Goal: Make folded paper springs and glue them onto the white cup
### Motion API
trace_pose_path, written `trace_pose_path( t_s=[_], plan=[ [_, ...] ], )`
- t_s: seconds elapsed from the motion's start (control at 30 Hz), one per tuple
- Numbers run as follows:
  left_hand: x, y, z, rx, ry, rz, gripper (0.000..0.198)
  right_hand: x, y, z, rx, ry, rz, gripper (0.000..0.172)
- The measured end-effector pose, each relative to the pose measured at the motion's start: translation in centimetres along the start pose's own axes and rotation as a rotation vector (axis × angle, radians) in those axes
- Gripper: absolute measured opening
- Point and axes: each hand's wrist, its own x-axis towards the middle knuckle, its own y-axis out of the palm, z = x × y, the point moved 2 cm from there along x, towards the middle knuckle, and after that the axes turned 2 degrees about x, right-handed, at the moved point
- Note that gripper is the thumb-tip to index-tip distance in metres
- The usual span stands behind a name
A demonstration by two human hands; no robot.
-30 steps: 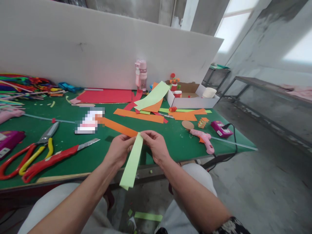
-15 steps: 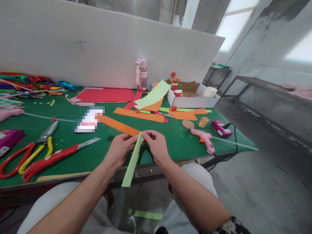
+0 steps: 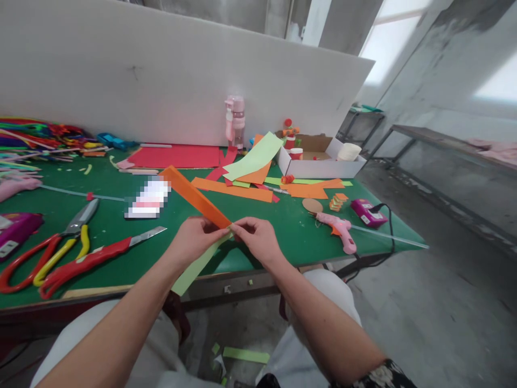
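My left hand (image 3: 194,237) and my right hand (image 3: 258,240) meet over the near edge of the green table (image 3: 121,253), both pinched where two paper strips join. An orange strip (image 3: 194,195) rises from the pinch up and to the left, lifted off the table. A light green strip (image 3: 196,267) hangs from the same spot down and to the left, under my left wrist. My fingertips cover the joined ends.
Red and yellow handled scissors (image 3: 48,258) lie at the near left. A pink glue gun (image 3: 337,229) with its cable lies at the right. Loose paper sheets (image 3: 250,167), a white box (image 3: 319,159), a pink bottle (image 3: 235,121) and several coloured sticks (image 3: 40,143) are farther back.
The orange strip has lifted off the table and now points up-left. The green strip has swung from hanging straight down to slanting left under my left wrist. Both hands stayed pinched.
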Motion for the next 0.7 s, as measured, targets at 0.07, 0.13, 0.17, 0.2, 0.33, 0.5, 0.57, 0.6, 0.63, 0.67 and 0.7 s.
trace_pose_path(
  t_s=[0.07, 0.13, 0.17, 0.2, 0.33, 0.5, 0.57, 0.6, 0.63, 0.67, 0.7],
  plan=[
    [0.1, -0.4, 0.0, 0.067, 0.064, 0.039, 0.038, 0.0, -0.1, 0.0, 0.049, 0.012, -0.051, 0.016],
    [0.2, -0.8, 0.1, 0.115, 0.103, 0.091, 0.039, -0.1, 0.1, -0.1, 0.146, 0.055, -0.087, 0.015],
    [0.2, -0.9, 0.2, 0.126, 0.108, 0.125, 0.040, -0.1, 0.2, -0.1, 0.196, 0.083, -0.087, 0.015],
    [0.2, -1.1, 0.3, 0.129, 0.107, 0.165, 0.042, -0.1, 0.4, -0.2, 0.242, 0.111, -0.081, 0.015],
    [0.3, -1.5, 0.6, 0.167, 0.124, 0.191, 0.041, -0.1, 0.7, -0.3, 0.324, 0.161, -0.072, 0.018],
    [0.1, -1.6, 0.0, 0.287, 0.222, -0.029, 0.037, -0.1, 0.7, -0.1, 0.256, 0.104, -0.149, 0.016],
    [-0.1, -1.4, -0.4, 0.253, 0.209, -0.053, 0.040, -0.3, 0.8, 0.1, 0.218, 0.055, -0.155, 0.013],
    [-0.1, -1.3, -0.5, 0.223, 0.186, -0.043, 0.040, -0.5, 1.0, 0.2, 0.206, 0.034, -0.150, 0.012],
    [-0.2, -1.1, -0.6, 0.187, 0.157, -0.028, 0.039, -0.6, 1.1, 0.2, 0.201, 0.021, -0.143, 0.011],
    [-0.2, -1.0, -0.6, 0.153, 0.128, -0.017, 0.038, -0.7, 1.3, 0.3, 0.203, 0.016, -0.135, 0.011],
    [-0.2, -0.9, -0.5, 0.120, 0.100, -0.013, 0.037, -0.8, 1.5, 0.2, 0.213, 0.021, -0.129, 0.011]
  ],
)
